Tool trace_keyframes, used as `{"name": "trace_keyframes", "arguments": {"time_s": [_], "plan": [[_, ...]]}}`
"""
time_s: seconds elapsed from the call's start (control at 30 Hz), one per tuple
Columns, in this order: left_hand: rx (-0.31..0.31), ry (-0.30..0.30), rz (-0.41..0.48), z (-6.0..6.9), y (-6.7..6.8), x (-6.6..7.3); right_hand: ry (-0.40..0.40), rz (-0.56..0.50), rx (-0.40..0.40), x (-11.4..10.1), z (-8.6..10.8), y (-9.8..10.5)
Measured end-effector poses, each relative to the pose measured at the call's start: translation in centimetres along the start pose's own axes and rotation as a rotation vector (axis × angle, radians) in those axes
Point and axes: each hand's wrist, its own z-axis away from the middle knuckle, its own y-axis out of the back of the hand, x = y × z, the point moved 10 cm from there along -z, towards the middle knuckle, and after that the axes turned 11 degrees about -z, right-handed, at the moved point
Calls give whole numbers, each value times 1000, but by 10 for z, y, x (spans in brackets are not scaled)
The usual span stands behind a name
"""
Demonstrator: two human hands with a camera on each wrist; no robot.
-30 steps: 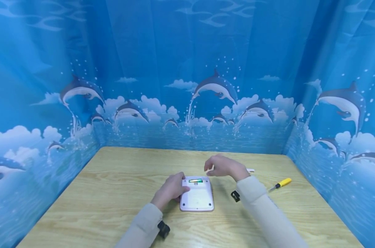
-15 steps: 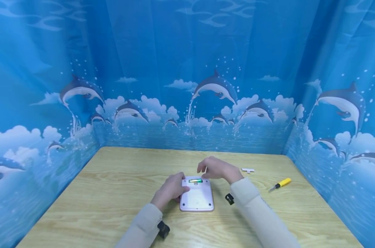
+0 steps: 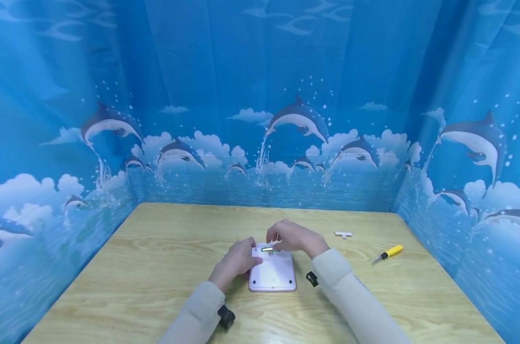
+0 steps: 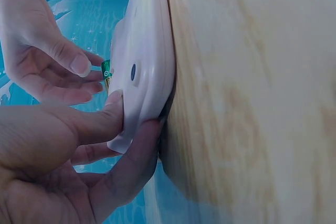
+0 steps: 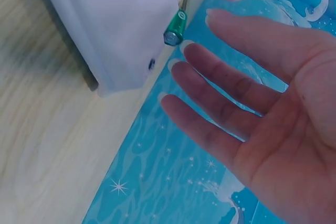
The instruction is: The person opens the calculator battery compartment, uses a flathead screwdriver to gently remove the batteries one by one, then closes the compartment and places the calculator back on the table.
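Observation:
A pale pinkish-white flat device, perhaps a calculator point(image 3: 271, 277), lies back side up on the table. My left hand point(image 3: 239, 258) grips its left edge, thumb on the back and a finger at the underside, as the left wrist view shows. A green and gold battery point(image 5: 176, 27) sits at the slot near the far edge, one end raised out of it. Close by that raised end, my right hand point(image 3: 291, 235) hovers with thumb and fingers spread apart. In the right wrist view, the fingertips point(image 5: 188, 46) are beside the battery, not closed round it.
A small white battery cover point(image 3: 343, 234) lies at the right rear of the wooden table point(image 3: 178, 239). Nearer, at the right, rests a screwdriver point(image 3: 387, 254) with a yellow handle. A blue dolphin curtain point(image 3: 260, 119) encloses the table's back and sides.
My right hand has moved left to the battery, uncovering the battery cover and screwdriver from behind the arm. The battery's right end has lifted. My left hand has kept its place.

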Motion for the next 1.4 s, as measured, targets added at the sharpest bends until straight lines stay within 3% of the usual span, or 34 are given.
{"name": "trace_keyframes", "arguments": {"time_s": [0.33,1.4], "plan": [[-2,-10,-7,-1,0,0,52,4,-9,-5,-6,-9],[10,-33,-12,1,1,2,4,41,6,1,-11,-16]]}}
